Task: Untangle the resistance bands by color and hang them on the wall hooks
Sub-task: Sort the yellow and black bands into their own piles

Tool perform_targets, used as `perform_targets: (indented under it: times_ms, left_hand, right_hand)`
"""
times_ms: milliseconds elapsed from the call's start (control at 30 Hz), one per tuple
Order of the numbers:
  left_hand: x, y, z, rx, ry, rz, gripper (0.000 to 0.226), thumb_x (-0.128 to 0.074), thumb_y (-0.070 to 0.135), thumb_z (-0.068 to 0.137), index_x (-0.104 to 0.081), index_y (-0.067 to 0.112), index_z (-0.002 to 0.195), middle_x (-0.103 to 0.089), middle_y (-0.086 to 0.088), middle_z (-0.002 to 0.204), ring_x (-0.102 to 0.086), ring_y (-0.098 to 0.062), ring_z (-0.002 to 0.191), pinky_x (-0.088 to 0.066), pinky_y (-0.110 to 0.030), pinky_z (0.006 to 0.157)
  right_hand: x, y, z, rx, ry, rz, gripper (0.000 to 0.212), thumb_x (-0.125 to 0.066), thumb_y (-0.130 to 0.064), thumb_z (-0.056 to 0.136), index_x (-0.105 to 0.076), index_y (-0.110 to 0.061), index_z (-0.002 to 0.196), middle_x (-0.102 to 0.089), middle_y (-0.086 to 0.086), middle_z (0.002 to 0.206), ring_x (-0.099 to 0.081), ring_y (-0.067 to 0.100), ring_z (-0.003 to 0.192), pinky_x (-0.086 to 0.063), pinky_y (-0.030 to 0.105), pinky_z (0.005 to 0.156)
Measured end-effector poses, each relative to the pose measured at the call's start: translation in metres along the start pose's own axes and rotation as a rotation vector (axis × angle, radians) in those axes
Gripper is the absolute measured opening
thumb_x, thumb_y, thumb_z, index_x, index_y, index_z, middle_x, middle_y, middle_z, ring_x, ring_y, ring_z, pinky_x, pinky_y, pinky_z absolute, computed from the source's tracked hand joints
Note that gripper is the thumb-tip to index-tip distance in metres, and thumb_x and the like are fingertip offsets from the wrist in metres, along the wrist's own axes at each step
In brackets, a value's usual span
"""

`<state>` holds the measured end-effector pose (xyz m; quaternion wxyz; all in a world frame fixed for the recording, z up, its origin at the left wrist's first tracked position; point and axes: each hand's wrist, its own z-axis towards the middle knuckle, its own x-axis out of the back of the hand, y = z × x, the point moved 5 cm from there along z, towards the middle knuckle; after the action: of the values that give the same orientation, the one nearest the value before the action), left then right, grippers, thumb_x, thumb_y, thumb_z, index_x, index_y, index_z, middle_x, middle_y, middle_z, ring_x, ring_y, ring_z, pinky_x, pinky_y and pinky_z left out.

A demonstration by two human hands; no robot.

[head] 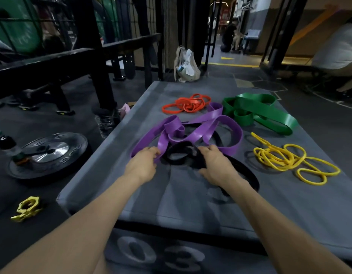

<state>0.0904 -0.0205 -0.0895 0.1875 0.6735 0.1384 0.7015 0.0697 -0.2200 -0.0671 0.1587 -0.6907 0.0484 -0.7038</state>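
Purple bands point(200, 129) and black bands point(179, 155) lie knotted together in the middle of a grey padded box top point(171, 198). My left hand point(143, 165) pinches a purple band at its near left loop. My right hand point(216, 165) rests on the black bands with its fingers closed around one. Separate piles lie around them: orange bands point(188, 104) at the far middle, wide green bands point(258, 111) at the far right, thin yellow bands point(285, 161) to the right. No wall hooks are in view.
On the floor to the left lie a black weight plate point(48, 153), a water bottle point(7, 143) and a yellow barbell collar point(27, 208). A black rack point(100, 76) stands at the back left, a beige bag point(186, 66) behind the box. People sit far back and at the right edge.
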Motion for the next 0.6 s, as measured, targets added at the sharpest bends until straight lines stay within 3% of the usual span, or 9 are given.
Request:
perform_targets:
  times_ms: [167,300,400,467,600]
  left_hand:
    - [0.017,-0.008,0.002,0.154,0.155,0.000,0.045,-0.049,0.001,0.082,-0.056,0.022,0.121,-0.054,-0.006,0.128,-0.054,-0.031,0.114,-0.047,-0.039,0.090]
    - [0.021,-0.005,0.002,0.219,0.204,0.023,0.042,-0.051,0.004,0.084,-0.056,0.024,0.120,-0.048,-0.007,0.123,-0.051,-0.028,0.114,-0.044,-0.038,0.089]
    - [0.016,0.014,0.003,0.135,0.211,0.037,0.040,-0.053,0.007,0.084,-0.055,0.024,0.121,-0.046,-0.006,0.124,-0.045,-0.027,0.119,-0.037,-0.037,0.096]
    - [0.013,0.031,0.004,0.047,0.244,-0.005,0.035,-0.054,0.011,0.086,-0.057,0.022,0.119,-0.047,-0.006,0.125,-0.045,-0.027,0.119,-0.036,-0.037,0.097]
    - [-0.009,0.056,0.009,-0.113,0.178,-0.122,0.038,-0.048,0.005,0.089,-0.054,0.016,0.124,-0.048,-0.004,0.130,-0.048,-0.025,0.120,-0.041,-0.038,0.099]
  right_hand:
    - [0.037,0.023,-0.006,-0.068,0.250,0.132,0.041,-0.061,-0.010,0.080,-0.059,-0.018,0.119,-0.064,0.011,0.114,-0.058,0.034,0.107,-0.047,0.037,0.081]
    - [0.057,0.049,-0.022,-0.114,0.232,0.145,0.021,-0.060,-0.006,0.078,-0.067,-0.012,0.096,-0.069,0.014,0.090,-0.062,0.036,0.091,-0.045,0.034,0.065]
    - [0.058,0.059,-0.031,-0.125,0.168,0.150,0.033,-0.060,-0.004,0.076,-0.069,-0.018,0.106,-0.069,0.012,0.093,-0.062,0.033,0.091,-0.046,0.034,0.065]
    - [0.057,0.057,-0.036,-0.097,0.139,0.148,0.044,-0.065,-0.006,0.075,-0.064,-0.024,0.116,-0.070,0.008,0.101,-0.062,0.030,0.099,-0.048,0.032,0.073]
    - [0.042,0.035,-0.042,0.083,-0.153,0.115,0.065,-0.076,-0.033,0.074,-0.051,-0.019,0.133,-0.058,-0.003,0.110,-0.054,0.018,0.113,-0.035,0.018,0.087]
